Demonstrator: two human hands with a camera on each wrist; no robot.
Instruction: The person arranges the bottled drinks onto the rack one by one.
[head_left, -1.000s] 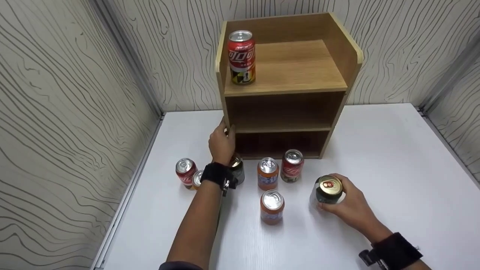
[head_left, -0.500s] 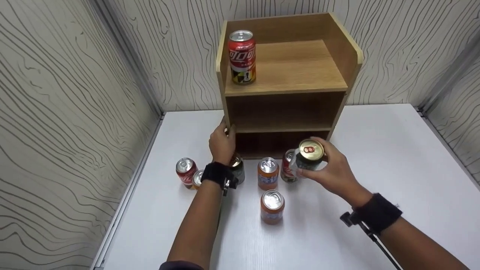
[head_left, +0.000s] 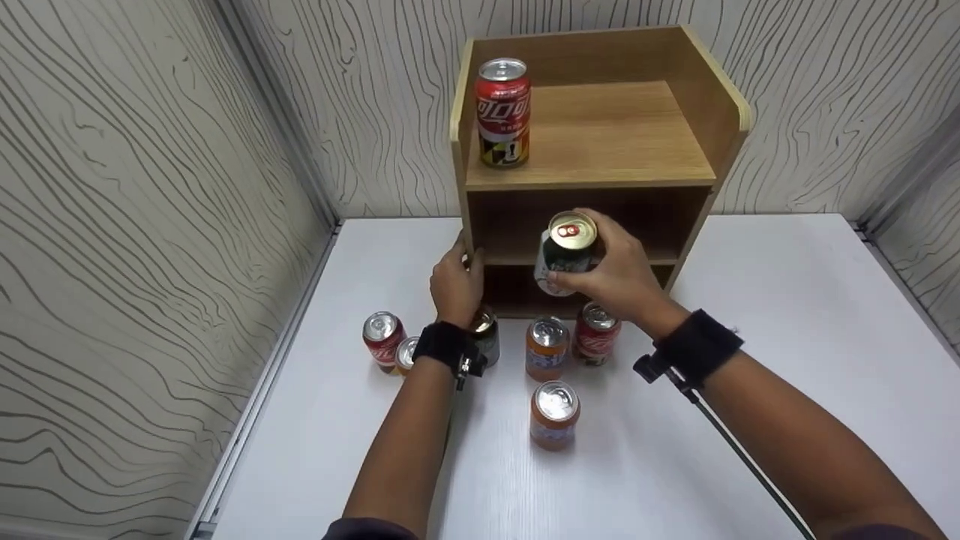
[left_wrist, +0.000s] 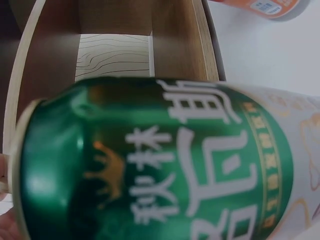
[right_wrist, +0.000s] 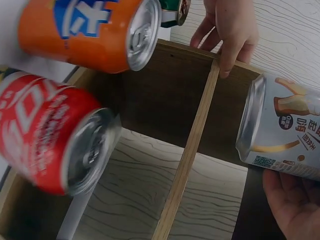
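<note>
1. Upward and leftward moves the gold-topped can [head_left: 564,255], now in front of the wooden rack [head_left: 600,135], gripped by the right hand [head_left: 619,268].
2. Left hand [head_left: 456,285] pinches the rack's left side.

Cans [head_left: 555,421] stand before the shelf [head_left: 600,135] — another can [head_left: 503,114] atop.

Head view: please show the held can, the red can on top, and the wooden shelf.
Held can [head_left: 564,258], head view, green side.
Top red can [head_left: 503,114], head view, front.
Wooden shelf [head_left: 615,135], head view, top board.
</note>
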